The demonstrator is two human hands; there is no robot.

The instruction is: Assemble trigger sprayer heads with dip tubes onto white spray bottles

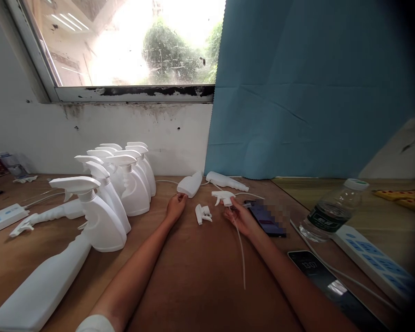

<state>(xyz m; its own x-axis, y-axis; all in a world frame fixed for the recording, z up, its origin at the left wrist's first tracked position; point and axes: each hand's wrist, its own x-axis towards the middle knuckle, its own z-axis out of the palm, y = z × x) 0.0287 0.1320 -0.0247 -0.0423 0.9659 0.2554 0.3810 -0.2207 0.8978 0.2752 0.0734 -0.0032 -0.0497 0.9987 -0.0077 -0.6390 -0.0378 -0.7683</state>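
Note:
My right hand (238,216) is closed on a white spray trigger head (224,198), whose thin clear tube hangs down toward the table's front. My left hand (176,206) has its fingers together at the base of a white bottle (190,185) lying on the table; whether it grips the bottle is unclear. Between my hands lies another white trigger head (203,214). A second white bottle (227,181) lies behind my right hand, near the wall.
Several white spray bottles (103,226) stand at the left, with others lying beside them. At the right are a water bottle (328,216), phones (335,286) and a power strip (373,258). A dark device (268,219) lies beside my right hand.

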